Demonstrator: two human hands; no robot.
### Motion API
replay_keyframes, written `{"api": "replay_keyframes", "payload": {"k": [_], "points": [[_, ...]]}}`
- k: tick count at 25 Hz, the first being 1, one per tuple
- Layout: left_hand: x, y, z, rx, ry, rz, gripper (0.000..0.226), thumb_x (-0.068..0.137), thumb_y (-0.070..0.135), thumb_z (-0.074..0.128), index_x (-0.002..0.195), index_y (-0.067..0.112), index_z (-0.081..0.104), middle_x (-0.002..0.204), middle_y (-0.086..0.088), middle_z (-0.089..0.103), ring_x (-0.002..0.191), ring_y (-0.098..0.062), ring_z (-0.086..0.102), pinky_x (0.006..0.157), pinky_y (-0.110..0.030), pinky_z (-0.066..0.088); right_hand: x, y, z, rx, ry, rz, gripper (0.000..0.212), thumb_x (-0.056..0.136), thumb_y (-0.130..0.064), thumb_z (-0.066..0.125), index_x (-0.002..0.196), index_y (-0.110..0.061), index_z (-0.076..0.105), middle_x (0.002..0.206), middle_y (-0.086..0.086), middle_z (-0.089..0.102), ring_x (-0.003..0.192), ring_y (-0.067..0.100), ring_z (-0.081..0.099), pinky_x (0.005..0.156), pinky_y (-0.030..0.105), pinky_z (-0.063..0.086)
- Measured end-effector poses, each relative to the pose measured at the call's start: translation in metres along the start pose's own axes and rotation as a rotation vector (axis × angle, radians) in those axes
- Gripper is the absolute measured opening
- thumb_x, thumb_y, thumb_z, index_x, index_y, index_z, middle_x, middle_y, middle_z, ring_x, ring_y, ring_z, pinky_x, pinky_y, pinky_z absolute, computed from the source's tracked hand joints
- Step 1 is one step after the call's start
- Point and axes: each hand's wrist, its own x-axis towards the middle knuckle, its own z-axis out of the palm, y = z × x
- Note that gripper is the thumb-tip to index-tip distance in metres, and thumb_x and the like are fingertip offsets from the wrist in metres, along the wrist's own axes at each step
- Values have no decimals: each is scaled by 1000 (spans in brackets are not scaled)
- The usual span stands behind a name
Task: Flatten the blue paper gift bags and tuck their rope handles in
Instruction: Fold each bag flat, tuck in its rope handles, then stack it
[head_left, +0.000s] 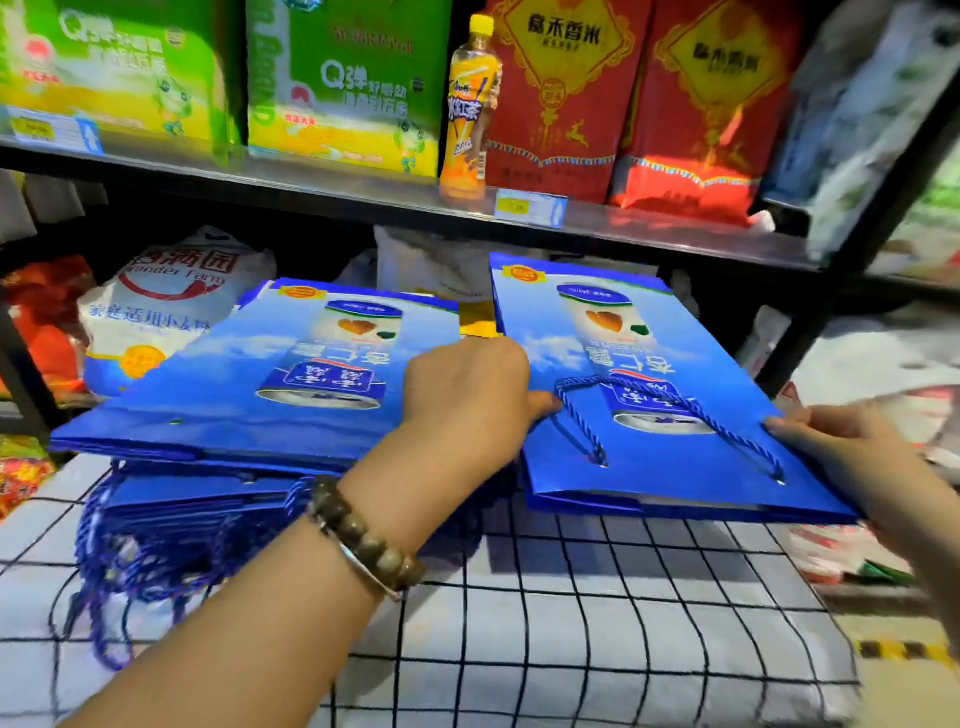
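A flat blue paper gift bag (670, 364) lies at the right, its blue rope handle (670, 400) looped on top of it. My left hand (467, 395) holds the bag's left edge, thumb touching the rope's left end. My right hand (841, 441) pinches the bag's right edge near the opening. To the left, a stack of blue bags (249, 395) lies flat, with several rope handles (140, 551) hanging tangled off its near side.
The bags rest on a white cloth with a black grid (571, 623). Behind stands a shop shelf (363, 192) with green boxes, an orange drink bottle (467, 109) and red rice bags. A white flour sack (166, 301) lies beneath it.
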Motion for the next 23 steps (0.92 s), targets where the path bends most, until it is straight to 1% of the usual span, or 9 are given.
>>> {"api": "replay_keyframes", "payload": {"k": [2,4,6,10,15,17,19,21,23], "points": [[-2,19,18,57,-72,53,37,87,54,50,78,18,46,104,-8,62,86,-28,53,64,-29,31,-5,22,-7,-28,2,32,24,85,-14,61,67,2,59,64,26,57,50,20,49,38,19,33],[-2,28,35,144,-108,99,33,89,49,50,95,17,57,113,-8,62,100,-28,58,67,-28,29,-7,38,-3,-57,-10,60,24,85,-13,62,64,-3,58,60,17,57,52,21,46,47,27,34],[-4,30,49,253,-152,116,34,89,44,53,107,15,58,115,-6,62,106,-27,58,70,-28,28,-7,50,7,-138,-35,58,27,84,-14,64,59,-10,55,55,7,55,52,18,45,52,31,30],[-1,32,62,408,-232,136,19,91,28,55,106,17,57,111,-3,61,104,-25,57,72,-30,26,-3,61,23,-277,-36,39,32,82,-23,67,56,-15,50,57,4,54,57,20,47,52,32,30],[-13,55,61,253,-102,245,25,88,9,48,112,11,49,113,-8,56,104,-28,54,64,-30,29,-2,56,21,-679,26,-24,37,74,-48,69,69,-16,50,68,0,56,64,19,50,49,30,32],[-19,71,76,118,-127,300,31,89,12,44,121,8,43,121,-12,50,111,-29,48,73,-34,35,2,45,26,-708,83,-127,34,75,-45,68,80,-17,50,85,3,58,75,21,52,58,33,40],[-14,78,98,37,-278,273,45,94,26,40,134,7,32,141,-16,34,128,-32,32,98,-40,33,6,36,39,-606,-9,-238,34,82,-41,62,107,-19,55,116,6,57,100,23,54,80,37,46],[-4,74,114,13,-433,205,63,95,45,31,146,14,12,155,-12,4,142,-31,3,112,-50,8,8,33,59,-595,-225,-263,53,89,-42,51,135,-18,40,144,5,38,128,21,39,103,35,34],[3,69,126,12,-504,187,69,93,57,23,148,23,0,156,-6,-11,142,-30,-13,111,-55,-7,10,36,74,-698,-392,-271,61,93,-46,39,145,-21,20,156,4,12,142,20,13,114,37,16]]}}
